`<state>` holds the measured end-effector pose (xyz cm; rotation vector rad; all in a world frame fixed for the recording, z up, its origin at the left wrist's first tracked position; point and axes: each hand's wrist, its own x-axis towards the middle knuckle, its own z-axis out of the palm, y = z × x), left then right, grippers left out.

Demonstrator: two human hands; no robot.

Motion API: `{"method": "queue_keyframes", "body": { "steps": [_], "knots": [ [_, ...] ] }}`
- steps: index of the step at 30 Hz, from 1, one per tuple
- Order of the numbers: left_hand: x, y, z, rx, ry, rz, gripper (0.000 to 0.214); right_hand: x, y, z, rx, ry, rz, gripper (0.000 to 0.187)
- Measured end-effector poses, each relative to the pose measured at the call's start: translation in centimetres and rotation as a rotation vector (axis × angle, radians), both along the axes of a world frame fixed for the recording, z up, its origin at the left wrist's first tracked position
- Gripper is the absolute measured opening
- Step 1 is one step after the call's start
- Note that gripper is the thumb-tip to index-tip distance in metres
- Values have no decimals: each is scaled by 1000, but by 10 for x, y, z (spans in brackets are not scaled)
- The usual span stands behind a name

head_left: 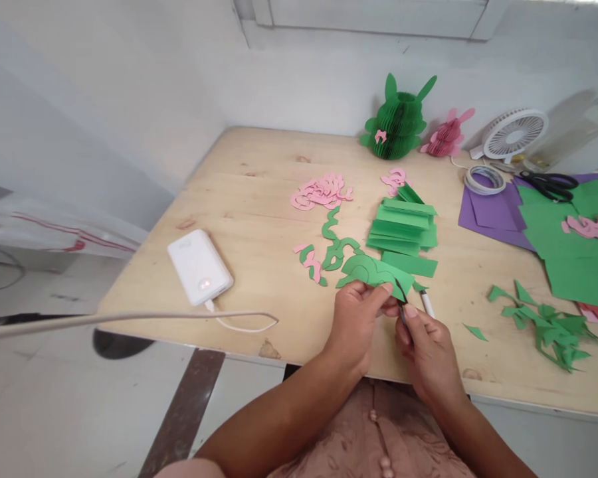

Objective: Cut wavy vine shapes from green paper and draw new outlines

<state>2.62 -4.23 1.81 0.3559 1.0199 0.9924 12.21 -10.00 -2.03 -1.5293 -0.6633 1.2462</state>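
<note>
My left hand point(355, 320) pinches a folded green paper cutout point(373, 272) with a wavy edge, held just above the near edge of the wooden table point(259, 219). My right hand point(426, 342) is closed around a small dark tool point(401, 302), probably scissors, whose tip meets the cutout's right end. A white pen point(427, 303) lies on the table just beyond my right hand. A stack of green paper strips point(402, 229) sits behind the cutout. Cut green and pink shapes point(329, 249) lie to its left.
A white power bank point(200, 267) with a cable lies at the left. Pink cutouts point(321, 191), green and pink paper figures point(397, 123), a small fan point(513, 134), tape point(484, 179), black scissors point(548, 184), purple and green sheets point(568, 245) and green scraps point(548, 328) fill the right side.
</note>
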Motion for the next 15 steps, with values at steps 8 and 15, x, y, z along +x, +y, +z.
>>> {"method": "queue_keyframes", "body": {
  "steps": [8, 15],
  "knots": [
    [0, 0, 0, -14, 0, 1, 23, 0, 0, 0, -6, 2, -4, 49],
    [-1, 0, 1, -2, -9, -7, 21, 1, -1, 1, -18, -18, -5, 50]
  ]
}}
